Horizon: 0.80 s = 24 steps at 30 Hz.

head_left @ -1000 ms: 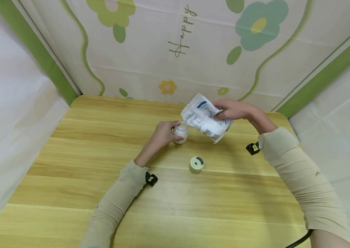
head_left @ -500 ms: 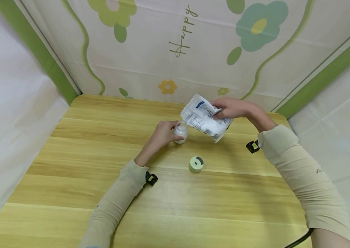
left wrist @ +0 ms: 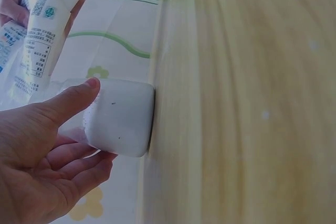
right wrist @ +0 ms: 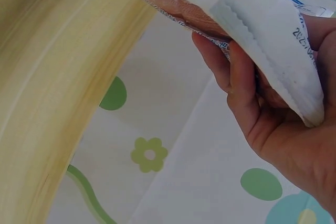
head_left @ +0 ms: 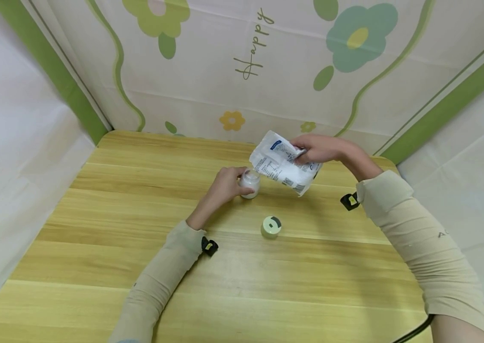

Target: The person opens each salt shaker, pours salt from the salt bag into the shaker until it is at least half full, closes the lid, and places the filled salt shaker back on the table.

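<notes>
Printed white bag (head_left: pixel 278 166) is in your right grip (head_left: pixel 315 148), tilted above the far side of the tabletop (head_left: pixel 74 247), its left end close to the mouth of the whitish jar (head_left: pixel 250 185); whether they touch, you cannot tell. Your right fingers curl round it, creasing the wrapper. Expect it to be soft and floppy, probably light, with a smooth skin that may slide and contents that could shift. A broad hold towards its right end, as you have it, should steady it better than a fingertip pinch; a hard squeeze could force out what is inside.

Next in size, the jar stands upright on the tabletop, its mouth uncovered. Your left grip (head_left: pixel 224 185) is spread to the jar's width, thumb on one side, curled fingers on the other. It looks stiff and smooth; you cannot tell glass from plastic, so treat it as breakable and hold it by the body, below the neck.

Smallest, the pale green cap (head_left: pixel 271 227) sits apart, nearer you, untouched. It seems rigid; pinch it by its side wall.
</notes>
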Tool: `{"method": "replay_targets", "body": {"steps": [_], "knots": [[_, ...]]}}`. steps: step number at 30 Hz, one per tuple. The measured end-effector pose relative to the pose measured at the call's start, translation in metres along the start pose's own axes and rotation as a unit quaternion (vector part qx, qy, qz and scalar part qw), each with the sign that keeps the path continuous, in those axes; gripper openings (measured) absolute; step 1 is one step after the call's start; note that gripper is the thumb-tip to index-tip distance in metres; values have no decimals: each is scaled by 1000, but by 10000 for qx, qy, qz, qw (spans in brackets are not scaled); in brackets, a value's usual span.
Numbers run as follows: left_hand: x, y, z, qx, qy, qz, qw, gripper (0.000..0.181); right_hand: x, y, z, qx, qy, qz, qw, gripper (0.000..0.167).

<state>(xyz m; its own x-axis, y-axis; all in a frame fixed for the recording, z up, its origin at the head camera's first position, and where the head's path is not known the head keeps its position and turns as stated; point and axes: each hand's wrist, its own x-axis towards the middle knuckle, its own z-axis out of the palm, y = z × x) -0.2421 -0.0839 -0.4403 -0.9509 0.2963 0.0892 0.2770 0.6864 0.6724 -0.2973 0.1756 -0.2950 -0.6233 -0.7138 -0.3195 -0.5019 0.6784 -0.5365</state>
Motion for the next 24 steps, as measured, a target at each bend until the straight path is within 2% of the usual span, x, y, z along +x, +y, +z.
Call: {"method": "replay_targets", "body": {"steps": [11,16,24], "knots": [[0,-1,0,-47,-34,-33,10000,66,3,-6,-4,-292,-34,77,9995,33],[0,-1,0,-16,-17,-14,10000,66,3,-10,-6,-233,-90,194,9995,32],[0,-1,0,-51,-22,25,10000,65,3,-13,-8,-206,-141,163,9996,29]]}}
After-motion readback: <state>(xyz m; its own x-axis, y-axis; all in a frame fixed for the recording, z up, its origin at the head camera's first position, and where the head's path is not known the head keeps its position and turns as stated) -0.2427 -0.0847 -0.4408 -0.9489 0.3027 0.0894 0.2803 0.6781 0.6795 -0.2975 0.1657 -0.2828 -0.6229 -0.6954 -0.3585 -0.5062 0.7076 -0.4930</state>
